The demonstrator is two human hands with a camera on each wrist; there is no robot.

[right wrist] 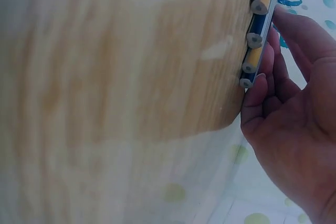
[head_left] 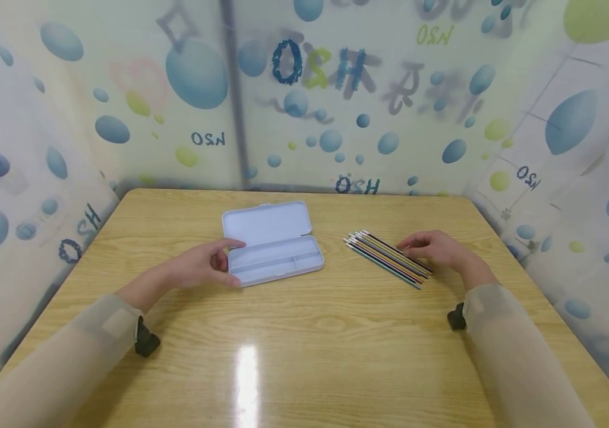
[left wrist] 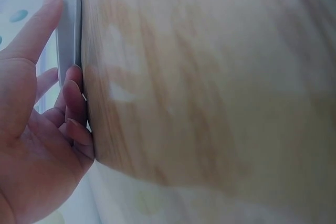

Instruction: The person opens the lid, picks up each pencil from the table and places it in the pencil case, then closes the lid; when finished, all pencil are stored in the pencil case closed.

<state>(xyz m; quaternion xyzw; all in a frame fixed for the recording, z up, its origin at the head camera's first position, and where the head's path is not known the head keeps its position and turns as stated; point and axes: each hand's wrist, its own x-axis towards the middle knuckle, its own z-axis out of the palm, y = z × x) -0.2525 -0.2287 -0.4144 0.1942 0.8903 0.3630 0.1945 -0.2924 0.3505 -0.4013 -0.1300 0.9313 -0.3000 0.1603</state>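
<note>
A pale blue pencil case (head_left: 271,276) lies on the table with its lid (head_left: 267,223) folded back, its tray divided into compartments. My left hand (head_left: 199,266) grips the case's left end, the thumb at the near corner and the index finger at the far one. In the left wrist view the other fingers are curled against the case's edge. To the right, several colored pencils (head_left: 384,257) lie side by side in a slanted row. Along the row's far right side, my right hand (head_left: 438,249) touches the outermost pencil; whether it pinches it is hidden.
The wooden table (head_left: 304,333) runs wide beneath both arms, with a bright light reflection near the front. Patterned walls (head_left: 304,119) close off the back and both sides. A dark strap piece (head_left: 145,340) sits at the left wrist and another at the right.
</note>
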